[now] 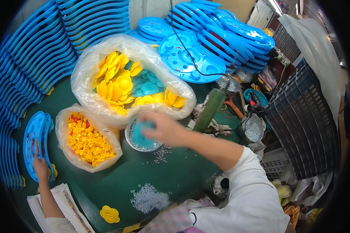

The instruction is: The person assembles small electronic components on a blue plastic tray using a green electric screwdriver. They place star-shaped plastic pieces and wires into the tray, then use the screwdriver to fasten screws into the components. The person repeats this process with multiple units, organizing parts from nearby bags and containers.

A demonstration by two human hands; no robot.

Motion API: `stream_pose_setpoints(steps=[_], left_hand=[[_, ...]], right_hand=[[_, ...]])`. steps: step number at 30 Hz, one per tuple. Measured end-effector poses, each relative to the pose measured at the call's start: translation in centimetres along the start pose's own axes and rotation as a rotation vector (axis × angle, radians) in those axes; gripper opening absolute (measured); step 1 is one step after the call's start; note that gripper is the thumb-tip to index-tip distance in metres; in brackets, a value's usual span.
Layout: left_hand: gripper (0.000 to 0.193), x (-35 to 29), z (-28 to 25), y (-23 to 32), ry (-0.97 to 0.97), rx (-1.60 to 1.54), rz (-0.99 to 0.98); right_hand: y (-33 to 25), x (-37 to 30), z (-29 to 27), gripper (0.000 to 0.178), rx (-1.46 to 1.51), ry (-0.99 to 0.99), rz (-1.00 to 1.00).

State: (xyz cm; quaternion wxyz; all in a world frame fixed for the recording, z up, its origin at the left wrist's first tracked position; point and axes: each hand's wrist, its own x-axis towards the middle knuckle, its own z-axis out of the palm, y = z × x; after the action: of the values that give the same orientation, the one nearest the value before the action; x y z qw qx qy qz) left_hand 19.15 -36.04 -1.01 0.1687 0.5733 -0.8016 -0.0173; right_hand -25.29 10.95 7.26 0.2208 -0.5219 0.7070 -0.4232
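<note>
A dark green table (175,167) fills the middle, its far and left edges lined with stacks of blue boards (95,27). At the right stand a black crate (299,120) and a pale plastic sheet (319,58). Yellow and teal flowers fill a large clear bag (81,83); a smaller bag (95,166) holds yellow and red pieces. Clear rings (148,198) and one yellow flower (110,214) lie near the person. The left hand (41,169) is closed on the edge of a tilted blue board (32,139). The right hand (165,130), blurred, grips a teal piece (140,133) over a round bowl (132,146). Printed sheets (54,200) lie at the lower left, their print too small to read.
</note>
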Motion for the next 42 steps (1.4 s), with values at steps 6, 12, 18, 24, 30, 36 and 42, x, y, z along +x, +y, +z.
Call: stream_pose_setpoints(steps=[6,12,18,24,30,36,42], left_hand=[[0.063,-5.1,-0.4,4.4,0.333,0.025,0.235],[0.051,-17.9,-7.5,18.5,0.271,-0.219,0.627],[0.042,-24.3,-10.8,21.2,0.160,-0.311,0.785],[0.039,-26.8,-12.1,25.2,0.043,-0.425,0.797],[0.042,-28.7,-11.6,29.6,-0.047,-0.579,0.995],[0.039,-30.7,-10.0,35.7,-0.201,-0.786,1.096],[0.035,-34.7,-10.7,40.9,-0.669,-1.114,0.947]], right_hand=[[4.9,-14.1,8.4,0.031,-0.176,-0.234,-0.246],[4.6,-9.4,0.2,0.037,-0.627,0.629,-0.763],[18.0,-2.7,-19.3,0.065,-0.636,1.248,0.140],[21.4,0.6,-26.8,0.061,-0.442,0.872,0.602],[12.9,-3.2,-25.8,0.035,-0.661,0.685,0.534],[8.0,-11.7,-25.7,0.028,-0.734,1.026,0.234],[5.1,-19.6,-14.1,0.060,0.267,1.242,0.100]])
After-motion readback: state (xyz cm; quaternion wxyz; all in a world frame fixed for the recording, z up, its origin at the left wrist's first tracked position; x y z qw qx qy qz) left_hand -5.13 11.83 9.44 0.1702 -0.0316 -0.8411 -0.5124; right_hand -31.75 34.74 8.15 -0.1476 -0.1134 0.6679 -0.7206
